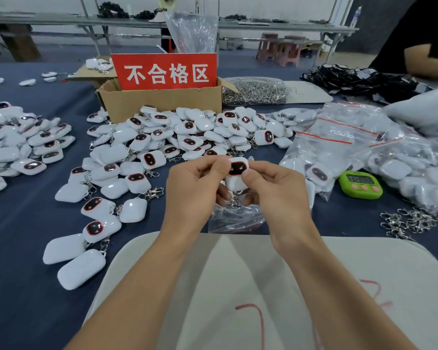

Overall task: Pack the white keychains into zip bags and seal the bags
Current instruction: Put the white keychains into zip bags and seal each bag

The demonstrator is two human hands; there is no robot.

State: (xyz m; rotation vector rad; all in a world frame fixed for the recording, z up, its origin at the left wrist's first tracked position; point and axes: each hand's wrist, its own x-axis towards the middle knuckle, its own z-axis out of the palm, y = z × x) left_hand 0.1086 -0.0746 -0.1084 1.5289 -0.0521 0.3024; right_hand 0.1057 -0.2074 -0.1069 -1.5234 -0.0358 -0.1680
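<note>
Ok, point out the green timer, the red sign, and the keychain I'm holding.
green timer [360,185], head view, middle of its front face.
red sign [164,71], head view, centre of the red panel.
held keychain [238,168], head view, its dark screen face.

Your table [23,223] is covered in dark blue cloth. Straight ahead of you a broad heap of loose white keychains [162,137] spreads over it, reaching the foot of an open cardboard box [162,104]. A second heap [23,140] lies apart at your left. Just right of the box sits a clear bag of metal clasps [256,92]. On your right, filled zip bags [339,142] are piled, with a green timer [360,184] just beside them and a tangle of loose clasps [410,222] nearer you. Far right lies a black heap [359,79], perhaps bagged straps.
</note>
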